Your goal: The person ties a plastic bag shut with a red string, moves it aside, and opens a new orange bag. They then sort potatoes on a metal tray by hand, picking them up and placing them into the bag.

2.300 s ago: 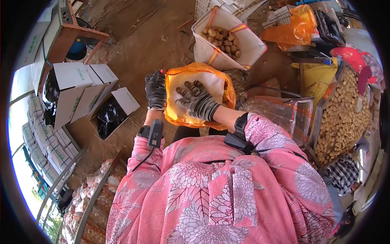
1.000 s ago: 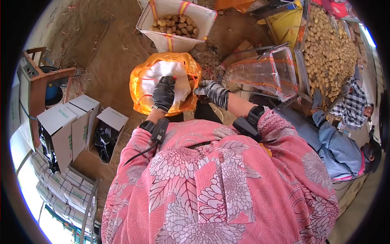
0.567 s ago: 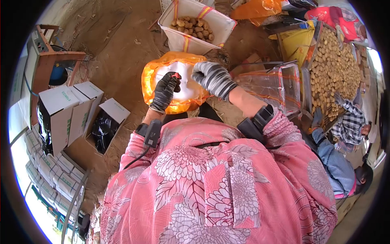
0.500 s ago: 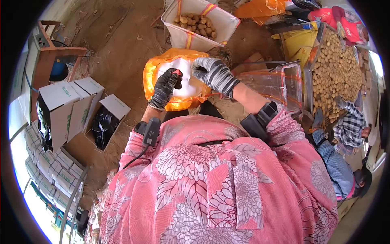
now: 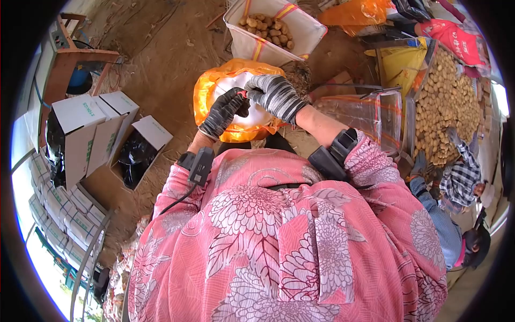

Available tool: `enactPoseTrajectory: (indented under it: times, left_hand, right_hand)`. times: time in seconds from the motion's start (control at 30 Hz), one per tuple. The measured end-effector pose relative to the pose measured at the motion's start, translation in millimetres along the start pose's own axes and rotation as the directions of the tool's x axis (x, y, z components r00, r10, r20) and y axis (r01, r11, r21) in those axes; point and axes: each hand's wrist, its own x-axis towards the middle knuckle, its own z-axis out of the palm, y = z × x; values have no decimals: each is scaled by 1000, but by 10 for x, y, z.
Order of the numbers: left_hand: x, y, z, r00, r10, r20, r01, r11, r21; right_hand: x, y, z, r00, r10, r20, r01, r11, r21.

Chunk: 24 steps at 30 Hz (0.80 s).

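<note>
Over orange plastic bag (image 5: 204,102): black-gloved left hand (image 5: 222,112) pinches small red tie (image 5: 240,94); striped-gloved right hand (image 5: 273,96), grip hidden; tie could slip from so bulky a pinch.

— What's the bag (image 5: 206,96) made of?
— Thin orange plastic, glossy and crinkled, with a matt white lining (image 5: 256,114) inside.
— And the gloves?
— The one on the left hand (image 5: 222,112) is dark and rubbery-looking, with a slight sheen. The one on the right hand (image 5: 276,96) is matt knit cloth.
— Around them?
— The floor (image 5: 166,59) is rough dry earth. The cartons (image 5: 86,115) on the left are matt white cardboard, lined with shiny black plastic. The far sack (image 5: 308,32) looks woven. The clear bag (image 5: 365,112) on the right is glossy film.
</note>
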Motion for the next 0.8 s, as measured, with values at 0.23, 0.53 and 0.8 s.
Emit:
enactPoseTrajectory:
  times: [0.23,0.53,0.8]
  left_hand:
    - [18,-51,25,1000,13,-12,-13,1000,2]
    - [-20,199,30,999,-36,-9,37,953,299]
    - [8,279,25,1000,1,-16,3,971,241]
  right_hand:
    - [-11,83,74,999,44,-8,-43,989,143]
    - [-4,247,-21,886,277,372,-458,646,611]
    - [-110,238,-120,858,325,398,-498,340,798]
